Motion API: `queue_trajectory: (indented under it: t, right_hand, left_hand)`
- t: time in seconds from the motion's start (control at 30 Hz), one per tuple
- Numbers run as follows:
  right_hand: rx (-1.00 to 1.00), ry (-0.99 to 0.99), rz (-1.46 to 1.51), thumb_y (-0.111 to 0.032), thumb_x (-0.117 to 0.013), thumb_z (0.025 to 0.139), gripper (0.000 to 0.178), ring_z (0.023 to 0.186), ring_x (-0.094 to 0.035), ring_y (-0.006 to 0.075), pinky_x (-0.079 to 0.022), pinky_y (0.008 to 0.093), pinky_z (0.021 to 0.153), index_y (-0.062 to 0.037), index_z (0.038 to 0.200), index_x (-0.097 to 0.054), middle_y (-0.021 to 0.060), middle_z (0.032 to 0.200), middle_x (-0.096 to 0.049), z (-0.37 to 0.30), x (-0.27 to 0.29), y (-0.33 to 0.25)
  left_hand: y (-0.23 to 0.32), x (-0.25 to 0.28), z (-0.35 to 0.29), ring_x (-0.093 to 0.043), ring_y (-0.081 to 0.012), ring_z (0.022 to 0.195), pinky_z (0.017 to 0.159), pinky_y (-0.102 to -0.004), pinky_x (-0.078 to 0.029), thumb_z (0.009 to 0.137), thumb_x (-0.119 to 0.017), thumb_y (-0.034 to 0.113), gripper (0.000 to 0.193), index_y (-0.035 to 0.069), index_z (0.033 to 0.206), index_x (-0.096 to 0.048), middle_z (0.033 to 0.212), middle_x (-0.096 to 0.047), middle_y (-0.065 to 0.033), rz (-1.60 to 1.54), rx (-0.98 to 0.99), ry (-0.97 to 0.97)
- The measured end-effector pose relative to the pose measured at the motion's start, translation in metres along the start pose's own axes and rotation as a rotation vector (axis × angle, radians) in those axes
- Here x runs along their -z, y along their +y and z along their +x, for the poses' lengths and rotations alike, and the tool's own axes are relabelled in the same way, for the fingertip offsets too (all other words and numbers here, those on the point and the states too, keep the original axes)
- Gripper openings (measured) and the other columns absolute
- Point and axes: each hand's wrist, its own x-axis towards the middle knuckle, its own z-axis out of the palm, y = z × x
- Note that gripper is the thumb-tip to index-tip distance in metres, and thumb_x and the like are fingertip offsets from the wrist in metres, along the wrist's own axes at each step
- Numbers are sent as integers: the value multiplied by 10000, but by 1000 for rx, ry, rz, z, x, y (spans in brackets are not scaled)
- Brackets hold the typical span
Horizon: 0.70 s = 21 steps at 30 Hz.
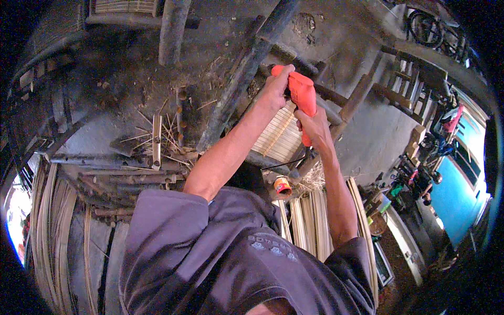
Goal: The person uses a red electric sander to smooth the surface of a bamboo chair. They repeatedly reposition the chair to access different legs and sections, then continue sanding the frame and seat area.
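Both my hands are on an orange-red power drill. My right hand is wrapped round its grip, and a dark cord runs down from there. Farther forward, my left hand closes on the front part of the drill. The drill's nose is over dark wooden beams, and its bit cannot be made out. Just below the hands lies a panel of pale bamboo slats, set among the beams of a wooden frame.
An orange can stands near my body, beside long pale bamboo strips. Bamboo poles and loose slivers lie on the left. Wooden furniture frames stand at the right. More long strips rest at the far left.
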Motion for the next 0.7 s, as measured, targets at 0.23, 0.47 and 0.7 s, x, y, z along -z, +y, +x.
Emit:
queue_trajectory:
  t: [0.23,0.47,0.7]
  right_hand:
    - [-22,4,-59,-182,-615,746,196,523,-581,162,-470,328,529,12,732,-593,69,585,-593,7,-2,2]
    - [-18,-9,-51,-179,-610,751,184,526,-569,151,-460,312,522,3,741,-586,61,595,-590,7,-3,-4]
    - [-15,-36,-33,-206,-621,745,209,519,-576,146,-464,323,511,2,733,-598,60,586,-594,16,-1,0]
  left_hand:
    - [2,5,7,-657,-234,781,689,-395,-547,785,-735,382,346,103,961,-630,897,-663,-63,37,-32,-6]
    - [2,6,13,-660,-235,812,703,-383,-550,788,-727,398,355,100,956,-632,915,-670,-67,39,21,44]
    - [6,7,14,-613,-188,779,692,-373,-503,802,-735,316,300,65,913,-615,856,-633,-44,-19,-2,-26]
